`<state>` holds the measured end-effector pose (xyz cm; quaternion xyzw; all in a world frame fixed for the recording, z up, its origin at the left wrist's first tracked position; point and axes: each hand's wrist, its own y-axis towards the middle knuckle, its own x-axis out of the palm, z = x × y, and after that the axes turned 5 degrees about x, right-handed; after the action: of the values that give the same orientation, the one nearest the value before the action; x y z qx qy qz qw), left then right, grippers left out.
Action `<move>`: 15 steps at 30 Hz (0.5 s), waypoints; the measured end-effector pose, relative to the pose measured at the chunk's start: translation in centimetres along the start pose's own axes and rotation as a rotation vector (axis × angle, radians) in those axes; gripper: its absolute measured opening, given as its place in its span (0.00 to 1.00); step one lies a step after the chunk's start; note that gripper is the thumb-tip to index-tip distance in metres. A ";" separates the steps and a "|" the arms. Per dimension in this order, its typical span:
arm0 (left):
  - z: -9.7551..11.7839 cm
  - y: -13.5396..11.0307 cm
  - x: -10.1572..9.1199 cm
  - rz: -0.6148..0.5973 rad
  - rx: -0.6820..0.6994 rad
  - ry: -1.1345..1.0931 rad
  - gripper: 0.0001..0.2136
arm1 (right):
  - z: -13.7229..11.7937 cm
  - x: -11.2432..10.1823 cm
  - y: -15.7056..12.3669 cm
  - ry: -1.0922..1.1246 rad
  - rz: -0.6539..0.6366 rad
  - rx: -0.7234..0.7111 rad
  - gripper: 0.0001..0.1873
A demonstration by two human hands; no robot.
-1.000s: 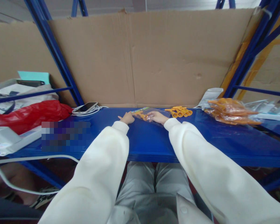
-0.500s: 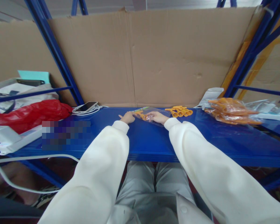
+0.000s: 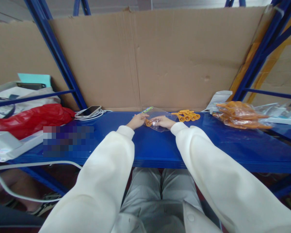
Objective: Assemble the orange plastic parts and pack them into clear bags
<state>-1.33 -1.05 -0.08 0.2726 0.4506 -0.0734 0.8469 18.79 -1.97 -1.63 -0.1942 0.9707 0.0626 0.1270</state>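
Between my hands, low over the blue shelf, is a clear plastic bag (image 3: 160, 113) with a colourful printed strip along its upper left edge. An orange plastic piece with a round cup-like end (image 3: 148, 123) shows at the bag's left part. My left hand (image 3: 136, 121) is closed around the stem side of that piece; its fingertips are partly hidden. My right hand (image 3: 164, 122) pinches the bag just right of the cup end. Several similar orange pieces (image 3: 187, 116) lie in a row on the shelf, right of my right hand.
Bagged orange pieces (image 3: 240, 115) are stacked at the right. A phone (image 3: 89, 111) on a coiled white cable, a red plastic bag (image 3: 36, 118) and a white power strip (image 3: 19, 145) are at the left. A cardboard sheet (image 3: 184, 58) stands behind the blue shelf (image 3: 157, 149).
My left hand has moved slightly right, and its fingers have come in over the orange piece. The bag's printed strip has tilted up more steeply. My right hand has stayed nearly in place.
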 end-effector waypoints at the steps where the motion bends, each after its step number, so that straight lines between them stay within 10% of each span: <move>1: 0.0 0.1 0.0 0.000 0.012 -0.022 0.20 | 0.1 0.0 0.0 0.011 -0.017 -0.005 0.14; 15: -0.6 0.3 0.7 -0.176 0.093 0.103 0.25 | -0.4 0.3 -0.5 0.126 -0.196 0.016 0.17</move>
<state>-1.20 -0.39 -0.77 0.2744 0.5120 -0.1543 0.7992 18.62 -2.56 -1.41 -0.2910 0.9535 0.0299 0.0729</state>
